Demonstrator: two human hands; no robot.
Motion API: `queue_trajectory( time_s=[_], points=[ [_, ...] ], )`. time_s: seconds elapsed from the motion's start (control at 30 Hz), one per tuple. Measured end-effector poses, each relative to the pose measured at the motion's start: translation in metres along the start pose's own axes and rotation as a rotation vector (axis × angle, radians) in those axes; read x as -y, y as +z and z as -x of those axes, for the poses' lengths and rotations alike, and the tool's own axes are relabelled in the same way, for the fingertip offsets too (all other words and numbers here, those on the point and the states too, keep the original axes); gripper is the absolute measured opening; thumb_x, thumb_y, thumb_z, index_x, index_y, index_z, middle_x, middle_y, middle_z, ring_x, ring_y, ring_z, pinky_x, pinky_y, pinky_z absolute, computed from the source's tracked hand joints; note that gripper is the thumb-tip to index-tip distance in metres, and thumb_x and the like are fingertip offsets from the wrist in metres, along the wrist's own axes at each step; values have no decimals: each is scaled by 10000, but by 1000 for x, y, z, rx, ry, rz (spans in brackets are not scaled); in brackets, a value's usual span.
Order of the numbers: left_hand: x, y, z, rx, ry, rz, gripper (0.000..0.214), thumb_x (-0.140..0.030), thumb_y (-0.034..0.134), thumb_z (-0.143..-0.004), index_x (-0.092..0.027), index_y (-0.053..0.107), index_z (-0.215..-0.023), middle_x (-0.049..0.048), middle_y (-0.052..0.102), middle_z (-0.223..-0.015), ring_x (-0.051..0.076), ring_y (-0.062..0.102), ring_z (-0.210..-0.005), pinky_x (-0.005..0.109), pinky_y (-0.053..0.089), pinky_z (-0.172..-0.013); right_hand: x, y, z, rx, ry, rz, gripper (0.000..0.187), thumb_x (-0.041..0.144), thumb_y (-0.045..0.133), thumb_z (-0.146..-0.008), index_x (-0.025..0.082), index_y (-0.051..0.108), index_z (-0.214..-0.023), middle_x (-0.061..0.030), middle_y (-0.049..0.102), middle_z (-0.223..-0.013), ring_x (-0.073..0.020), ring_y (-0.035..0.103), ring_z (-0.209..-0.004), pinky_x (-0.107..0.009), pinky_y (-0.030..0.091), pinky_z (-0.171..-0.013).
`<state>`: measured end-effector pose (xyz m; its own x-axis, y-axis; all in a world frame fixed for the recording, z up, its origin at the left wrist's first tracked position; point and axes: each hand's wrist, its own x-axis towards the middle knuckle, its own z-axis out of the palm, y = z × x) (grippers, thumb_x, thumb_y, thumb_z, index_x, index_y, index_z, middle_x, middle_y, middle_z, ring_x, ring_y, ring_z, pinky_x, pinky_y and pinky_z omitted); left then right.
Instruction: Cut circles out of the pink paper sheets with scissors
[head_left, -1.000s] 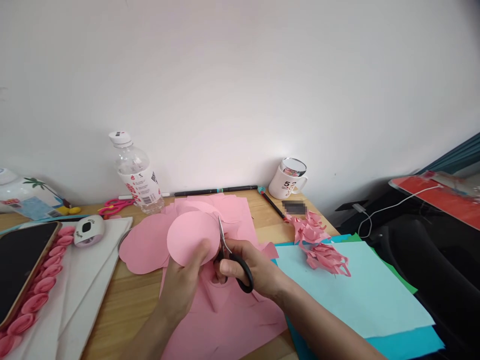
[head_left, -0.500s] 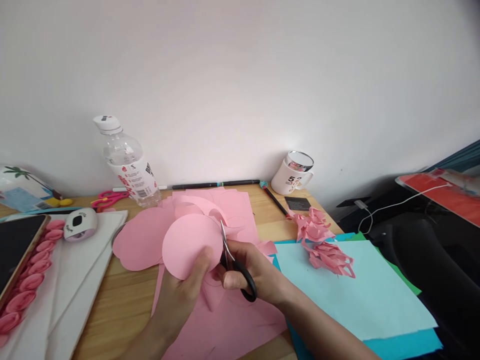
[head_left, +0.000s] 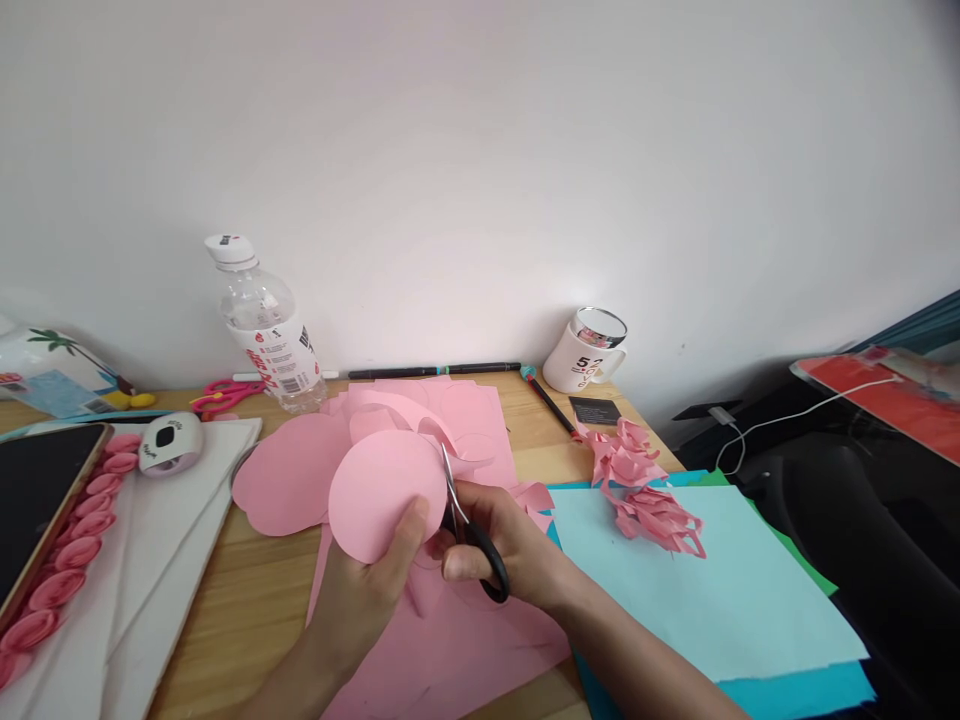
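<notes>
Between the thumb and hidden fingers of my left hand [head_left: 375, 590] is a pink paper circle [head_left: 379, 490], held up over the table. My right hand [head_left: 499, 545] grips black-handled scissors [head_left: 491, 560], with the blades pointing up along the circle's right edge. A curled pink strip of paper hangs behind the blades. Below my hands lies a pink paper sheet [head_left: 457, 660] with faint drawn circles. Cut pink paper rounds [head_left: 289, 475] overlap to the left of the held circle.
A plastic bottle [head_left: 274, 340] and a white mug [head_left: 585, 350] stand near the wall. Crumpled pink scraps [head_left: 652, 510] rest on a pale blue sheet [head_left: 697, 590] at right. At left are a phone [head_left: 45, 500], rolled pink paper roses [head_left: 60, 585] and pink scissors [head_left: 225, 395].
The view has shifted slightly, so items at left appear a little further right. Both hands keep their holds on the paper circle and scissors, with hardly any other movement.
</notes>
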<state>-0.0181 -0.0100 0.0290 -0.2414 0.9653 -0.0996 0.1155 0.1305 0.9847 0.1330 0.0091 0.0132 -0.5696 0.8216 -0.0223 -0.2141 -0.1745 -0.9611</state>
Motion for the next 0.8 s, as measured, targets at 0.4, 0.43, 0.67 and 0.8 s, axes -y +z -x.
queue_trajectory(
  time_s=[0.4,0.43,0.67,0.8],
  points=[
    [-8,4,5,-43,-58,35,501,-476,690,-644,-176,650,-1043,80,734,-907,318,637,-1009,336,556,-736,-2,4,-2,-43,27,-54,462,472,819,-597,151,532,-764,41,421,-658,-95,332,-606,-248,269,-570],
    [-9,4,5,-44,-57,38,510,-476,693,-641,-177,646,-1051,79,733,-916,318,636,-1010,336,556,-735,-1,4,-2,-52,28,-47,464,470,825,-587,150,536,-758,41,426,-655,-95,335,-604,-245,269,-565],
    [-6,2,3,-49,-64,72,524,-424,734,-607,-179,648,-1062,83,731,-896,314,647,-981,351,559,-761,3,6,-2,-87,51,-52,458,441,846,-548,152,521,-691,53,433,-608,-78,318,-561,-234,251,-531],
    [-5,0,2,-59,-71,34,510,-416,748,-584,-182,659,-1028,82,729,-866,321,648,-964,364,558,-757,5,6,-2,-112,68,-45,454,433,851,-530,156,518,-665,60,418,-585,-71,306,-537,-231,248,-510]
  ],
)
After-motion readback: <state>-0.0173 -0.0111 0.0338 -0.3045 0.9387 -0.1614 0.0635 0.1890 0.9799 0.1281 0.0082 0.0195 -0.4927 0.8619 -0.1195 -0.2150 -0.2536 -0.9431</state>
